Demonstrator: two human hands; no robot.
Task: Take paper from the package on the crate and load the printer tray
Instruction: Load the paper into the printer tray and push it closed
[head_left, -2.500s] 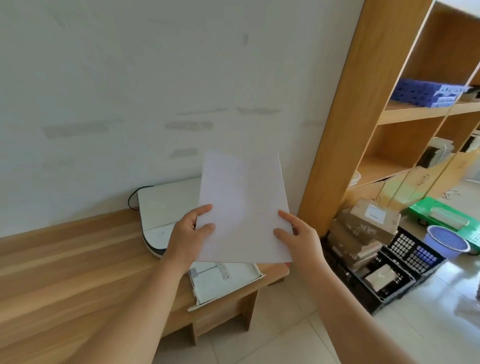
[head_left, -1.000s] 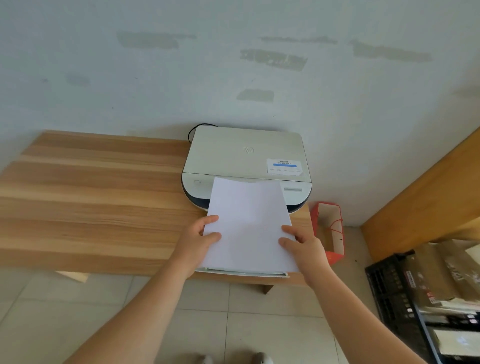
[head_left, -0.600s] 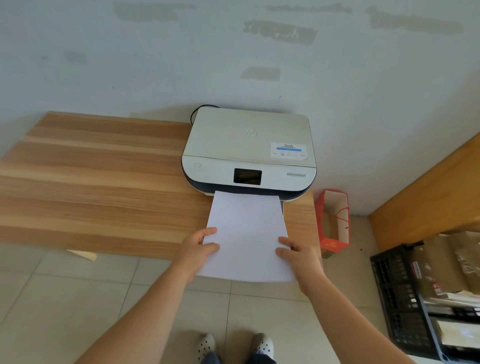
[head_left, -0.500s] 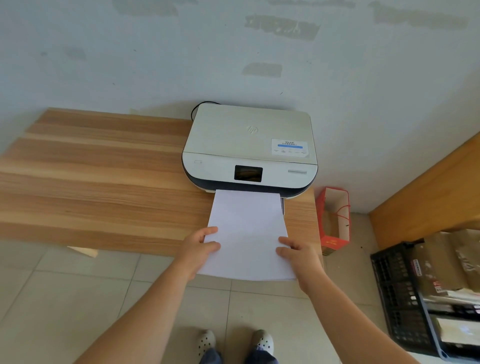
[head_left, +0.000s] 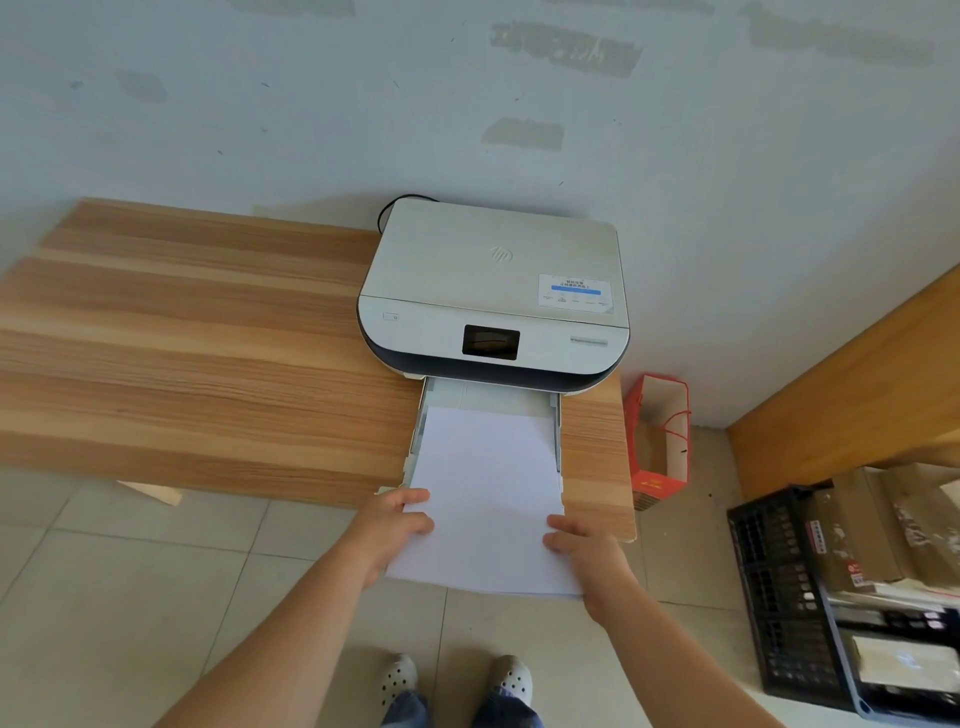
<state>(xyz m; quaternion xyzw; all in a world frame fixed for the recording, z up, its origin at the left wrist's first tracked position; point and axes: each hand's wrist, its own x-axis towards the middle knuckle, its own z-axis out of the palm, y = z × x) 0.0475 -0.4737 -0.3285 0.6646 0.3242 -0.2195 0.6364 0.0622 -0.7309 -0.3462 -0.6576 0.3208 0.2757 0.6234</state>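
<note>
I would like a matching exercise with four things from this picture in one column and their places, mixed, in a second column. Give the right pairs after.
Things:
1. paper stack
2. printer
3. red paper bag
4. black crate

Places:
A. on the floor, far right
B. on the wooden table, against the wall
C. on the floor, beside the table's right end
D. partly in the pulled-out printer tray, held by both hands

Pairs: 1-D, 2-B, 3-C, 4-A

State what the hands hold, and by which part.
Both hold the paper stack by its near end: left hand at the left edge, right hand at the right.
</note>
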